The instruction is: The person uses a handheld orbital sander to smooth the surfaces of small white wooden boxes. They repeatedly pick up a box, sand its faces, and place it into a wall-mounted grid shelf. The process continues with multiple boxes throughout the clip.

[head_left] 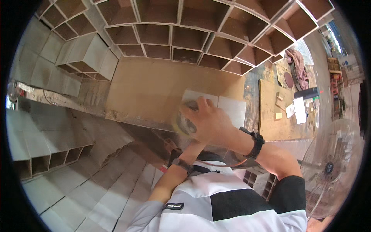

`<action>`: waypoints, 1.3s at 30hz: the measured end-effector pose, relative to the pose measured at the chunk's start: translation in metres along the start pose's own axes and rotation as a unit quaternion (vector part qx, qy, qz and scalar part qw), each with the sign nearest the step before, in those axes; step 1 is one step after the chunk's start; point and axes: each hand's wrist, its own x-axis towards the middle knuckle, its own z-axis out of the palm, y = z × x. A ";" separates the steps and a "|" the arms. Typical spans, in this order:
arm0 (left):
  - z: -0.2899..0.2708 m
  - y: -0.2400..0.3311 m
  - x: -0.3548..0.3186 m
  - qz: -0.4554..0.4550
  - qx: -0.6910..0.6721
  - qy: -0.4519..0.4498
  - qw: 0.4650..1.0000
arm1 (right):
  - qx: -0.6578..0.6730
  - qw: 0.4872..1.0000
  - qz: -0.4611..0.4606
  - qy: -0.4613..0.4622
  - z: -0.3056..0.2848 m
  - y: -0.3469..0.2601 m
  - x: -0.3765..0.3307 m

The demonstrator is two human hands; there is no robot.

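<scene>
Two hands meet at the white board on the desk: right hand clenches a sanding disc against its left edge; left hand grip hidden. Open desk lies leftward.

The tabletop is a plain tan brown. On it lies a pale grey-white panel. The right hand covers a round sanding tool whose blurred disc shows yellow with a dark grey body. A black watch bands the right wrist; a dark strap bands the left. The shirt carries broad white and black blocks. The cubby shelving behind has reddish-brown insides and whitish edges. The stacked boxes at left are light grey. The fan has a silvery wire cage with a black hub.
</scene>
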 end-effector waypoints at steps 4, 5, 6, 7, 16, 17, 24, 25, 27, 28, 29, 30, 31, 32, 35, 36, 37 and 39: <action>-0.002 0.000 -0.017 -0.024 0.012 -0.070 0.997 | -0.116 0.990 0.065 0.044 0.035 0.072 0.023; -0.011 0.000 -0.011 -0.009 0.038 -0.101 0.994 | -0.082 0.991 0.096 0.052 0.012 0.054 0.026; -0.016 0.001 -0.004 0.007 0.064 -0.132 0.989 | -0.047 0.989 0.128 0.060 0.001 0.039 0.025; -0.019 0.005 -0.004 -0.009 0.061 -0.109 0.992 | -0.021 0.995 0.082 0.045 0.001 0.026 0.020; -0.013 -0.001 -0.007 0.082 0.057 0.038 0.994 | 0.025 0.994 0.098 0.030 -0.015 0.039 -0.034; -0.013 -0.003 -0.004 0.062 0.060 0.028 0.996 | 0.038 0.997 0.059 0.022 -0.021 0.033 -0.048; -0.021 0.017 0.007 0.038 -0.073 0.070 0.994 | 0.052 0.976 0.211 0.015 -0.036 0.061 -0.069; -0.024 0.022 0.008 0.065 -0.108 0.126 0.984 | 0.038 0.985 0.169 0.009 -0.036 0.045 -0.077; -0.017 0.006 -0.007 0.056 0.001 0.075 0.996 | 0.052 0.973 0.221 0.025 -0.036 0.058 -0.078; -0.011 -0.001 -0.015 0.054 0.052 0.048 0.996 | 0.055 0.958 0.279 0.028 -0.039 0.086 -0.069; -0.003 -0.009 -0.021 0.053 0.051 0.028 0.997 | 0.053 0.939 0.339 0.033 -0.043 0.103 -0.067; 0.003 -0.016 -0.020 0.052 0.052 0.014 0.997 | 0.059 0.933 0.353 0.043 -0.047 0.104 -0.066; 0.008 -0.023 -0.019 0.053 0.052 0.000 0.997 | 0.043 0.955 0.290 0.051 -0.044 0.090 -0.074; 0.003 -0.012 -0.010 0.066 0.002 0.020 0.998 | 0.022 0.970 0.234 0.059 -0.036 0.066 -0.090; -0.009 -0.008 -0.008 0.069 -0.006 0.038 0.997 | 0.025 0.978 0.188 0.085 -0.031 0.064 -0.092; -0.007 -0.018 -0.012 0.025 0.054 -0.017 0.998 | 0.039 0.975 0.196 0.093 -0.033 0.069 -0.090; -0.003 -0.028 -0.014 -0.007 0.116 -0.080 0.990 | 0.045 0.967 0.246 0.056 -0.037 0.078 -0.086; -0.007 -0.019 -0.007 -0.026 0.120 -0.083 0.989 | 0.069 0.942 0.330 -0.011 -0.043 0.094 -0.074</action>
